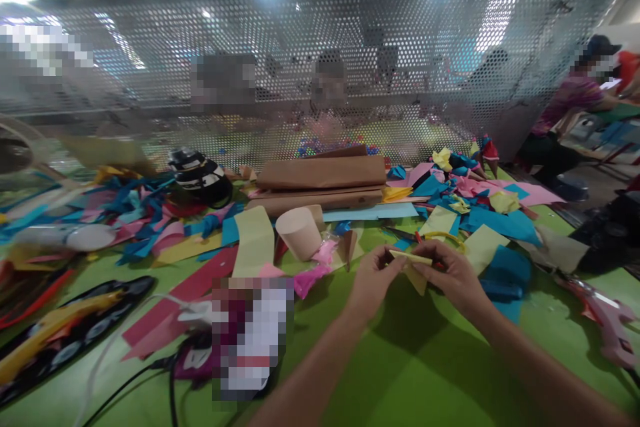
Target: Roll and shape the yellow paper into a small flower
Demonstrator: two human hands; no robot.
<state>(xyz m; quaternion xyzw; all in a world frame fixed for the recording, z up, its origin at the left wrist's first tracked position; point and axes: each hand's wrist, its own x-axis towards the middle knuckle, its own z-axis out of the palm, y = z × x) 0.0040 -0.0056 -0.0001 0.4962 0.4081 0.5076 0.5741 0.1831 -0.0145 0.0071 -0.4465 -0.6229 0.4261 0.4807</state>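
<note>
Both hands pinch one yellow paper (414,268), a folded pointed piece, centre frame: left hand (373,275), right hand (450,273), over smooth green table (400,360); tan cone (299,232) upper left.

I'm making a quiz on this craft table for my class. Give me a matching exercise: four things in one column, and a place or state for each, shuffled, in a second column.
Things:
1. yellow paper piece
2. paper cone
3. brown paper roll
4. pink glue gun

Places or states:
A. lying at the table's far right edge
B. held between the left hand and right hand
C. lying across the back of the table, by the mesh screen
D. on its side, left of the hands, among scraps

Pairs: 1-B, 2-D, 3-C, 4-A
</note>
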